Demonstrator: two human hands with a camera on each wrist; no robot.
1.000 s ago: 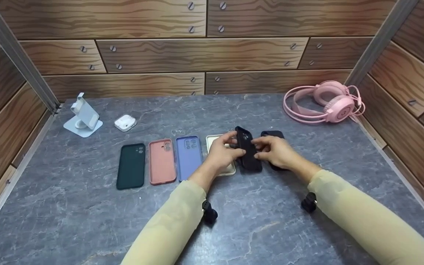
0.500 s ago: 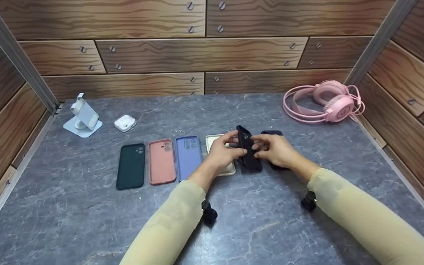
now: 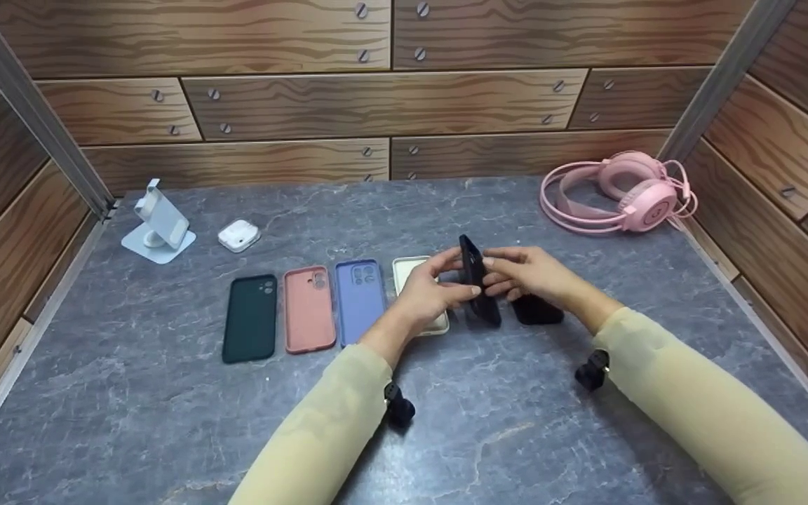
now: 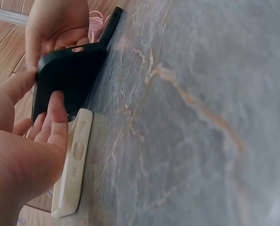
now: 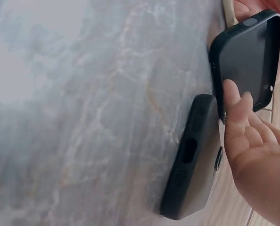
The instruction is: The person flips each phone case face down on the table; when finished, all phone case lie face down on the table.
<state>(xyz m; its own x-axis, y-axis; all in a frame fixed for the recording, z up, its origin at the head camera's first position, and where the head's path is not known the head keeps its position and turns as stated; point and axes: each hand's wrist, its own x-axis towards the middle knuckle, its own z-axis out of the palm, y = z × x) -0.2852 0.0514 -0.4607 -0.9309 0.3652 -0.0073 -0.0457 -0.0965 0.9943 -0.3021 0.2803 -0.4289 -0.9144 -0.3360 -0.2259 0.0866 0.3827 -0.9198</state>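
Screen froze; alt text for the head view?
A person's left hand grips a steeply tilted black phone case, with the right hand at its other side. Left of it, dark green, pink, blue and cream cases lie in a row on a gray marbled table; another black case shows below the right hand.

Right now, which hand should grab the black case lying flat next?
Probably the right hand: it's nearest that flat-lying case, while the left hand is farther, across the tilted black case.
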